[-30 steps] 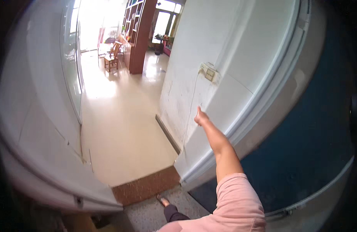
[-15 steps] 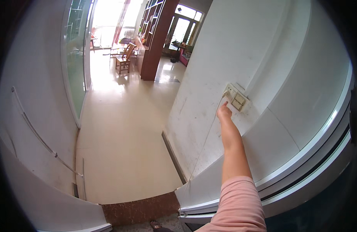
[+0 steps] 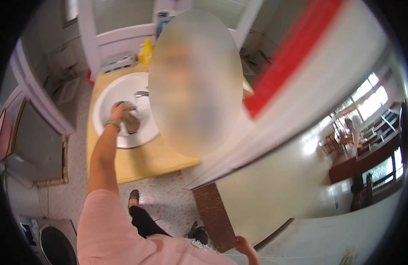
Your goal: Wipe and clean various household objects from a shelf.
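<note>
In the white washbasin (image 3: 107,97), my left hand (image 3: 118,111) is closed around a soft-looking, brown-grey elongated object (image 3: 132,124). Its kind is blurred beyond telling. A bracelet circles that wrist. Just beyond the hand, the metal tap (image 3: 141,93) reaches over the bowl. My right hand (image 3: 246,247) hangs low at the bottom edge, near the brown stone threshold (image 3: 213,216). Motion blur and its angle hide most of its fingers, and no held thing shows there.
The basin is set in a yellow counter (image 3: 137,165). A yellow bottle (image 3: 145,52) and a grey tray (image 3: 118,63) stand at its back. A large blurred oval covers the counter's right side. A front-loading washing machine (image 3: 53,243) is at lower left; a tiled floor (image 3: 266,185) extends right.
My view has swung from the hallway to the washbasin. My right hand has come down from the wall switch panel. My left hand, unseen before, is now in the basin with the brown-grey object.
</note>
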Tool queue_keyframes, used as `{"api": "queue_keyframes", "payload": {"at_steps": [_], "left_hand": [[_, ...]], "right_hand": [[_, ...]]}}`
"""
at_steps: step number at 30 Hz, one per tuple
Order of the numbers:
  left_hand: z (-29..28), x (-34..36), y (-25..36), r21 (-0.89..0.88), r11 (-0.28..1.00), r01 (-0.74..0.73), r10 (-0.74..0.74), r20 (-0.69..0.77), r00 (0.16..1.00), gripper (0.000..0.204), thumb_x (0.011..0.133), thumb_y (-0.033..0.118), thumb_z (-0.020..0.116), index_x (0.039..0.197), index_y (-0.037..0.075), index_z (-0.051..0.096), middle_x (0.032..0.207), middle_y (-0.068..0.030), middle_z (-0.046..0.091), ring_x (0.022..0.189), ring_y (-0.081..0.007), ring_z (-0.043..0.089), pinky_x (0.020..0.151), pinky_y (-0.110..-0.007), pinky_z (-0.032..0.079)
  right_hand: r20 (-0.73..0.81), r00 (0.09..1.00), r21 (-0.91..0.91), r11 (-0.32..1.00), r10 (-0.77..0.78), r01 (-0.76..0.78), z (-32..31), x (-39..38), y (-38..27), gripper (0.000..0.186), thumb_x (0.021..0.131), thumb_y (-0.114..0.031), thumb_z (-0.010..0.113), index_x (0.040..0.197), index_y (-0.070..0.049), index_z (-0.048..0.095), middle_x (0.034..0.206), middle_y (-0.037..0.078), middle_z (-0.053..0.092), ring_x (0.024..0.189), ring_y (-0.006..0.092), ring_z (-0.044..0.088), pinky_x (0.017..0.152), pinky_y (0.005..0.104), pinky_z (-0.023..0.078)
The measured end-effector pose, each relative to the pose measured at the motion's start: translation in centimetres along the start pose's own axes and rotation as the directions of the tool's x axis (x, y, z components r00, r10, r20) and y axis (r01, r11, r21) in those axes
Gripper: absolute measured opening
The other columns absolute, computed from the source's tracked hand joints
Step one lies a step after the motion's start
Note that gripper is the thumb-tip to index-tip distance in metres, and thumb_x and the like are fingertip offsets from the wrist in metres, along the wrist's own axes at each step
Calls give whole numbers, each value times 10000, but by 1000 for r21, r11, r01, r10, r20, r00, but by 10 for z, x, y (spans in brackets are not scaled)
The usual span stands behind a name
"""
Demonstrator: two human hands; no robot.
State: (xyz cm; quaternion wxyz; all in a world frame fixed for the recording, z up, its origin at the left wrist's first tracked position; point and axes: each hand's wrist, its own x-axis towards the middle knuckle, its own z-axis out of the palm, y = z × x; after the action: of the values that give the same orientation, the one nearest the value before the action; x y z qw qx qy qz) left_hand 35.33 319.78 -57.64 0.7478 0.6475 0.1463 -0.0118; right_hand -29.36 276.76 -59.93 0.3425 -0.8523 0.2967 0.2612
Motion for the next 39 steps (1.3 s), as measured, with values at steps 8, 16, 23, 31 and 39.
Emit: {"api": "queue_keyframes", "payload": {"at_steps": [8, 16, 23, 31, 39], "left_hand": [[-128, 19, 44, -602, 714, 357, -96, 420, 902, 341, 722, 177, 443, 970, -34, 546, 865, -146, 593, 769, -276, 575, 741, -377, 479], [-107, 22, 25, -700, 540, 468, -273, 380, 884, 370, 816, 220, 370, 1061, -16, 516, 979, -135, 583, 878, -289, 554, 853, -388, 426], [-123, 44, -26, -797, 416, 437, -6, 478, 878, 330, 862, 199, 369, 1153, 86, 475, 1122, -91, 517, 964, -257, 514, 872, -399, 406], [-86, 34, 2, -588, 496, 639, -489, 419, 765, 381, 912, 387, 359, 969, 47, 520, 885, -66, 565, 834, -202, 547, 761, -350, 454], [-70, 20, -20, -725, 227, 651, -393, 543, 742, 319, 898, 331, 376, 986, 66, 531, 946, -106, 575, 845, -227, 561, 766, -378, 464]], "right_hand": [[-253, 609, 487, 445, -752, 752, 84, 151, -541, 195, 871, -199, 515, 939, -32, 589, 715, -22, 540, 635, 56, 472, 551, 206, 406], [91, 926, 957, 291, -367, 22, 172, 283, -727, 453, 881, -282, 450, 1237, -7, 398, 1199, 121, 470, 1067, 183, 463, 903, 280, 361], [-546, 431, 17, 504, -719, 863, 193, 258, -741, 353, 873, -225, 406, 1185, -85, 495, 1180, 175, 484, 1028, 349, 484, 893, 370, 374], [-238, 872, 532, 693, -428, 486, 184, 312, -698, 339, 848, -293, 455, 1020, -21, 561, 966, 159, 589, 869, 298, 566, 780, 354, 428], [-416, 669, -42, 748, -615, 662, 171, 328, -711, 227, 756, -212, 548, 819, 6, 548, 834, 149, 578, 767, 274, 547, 701, 340, 429]]}}
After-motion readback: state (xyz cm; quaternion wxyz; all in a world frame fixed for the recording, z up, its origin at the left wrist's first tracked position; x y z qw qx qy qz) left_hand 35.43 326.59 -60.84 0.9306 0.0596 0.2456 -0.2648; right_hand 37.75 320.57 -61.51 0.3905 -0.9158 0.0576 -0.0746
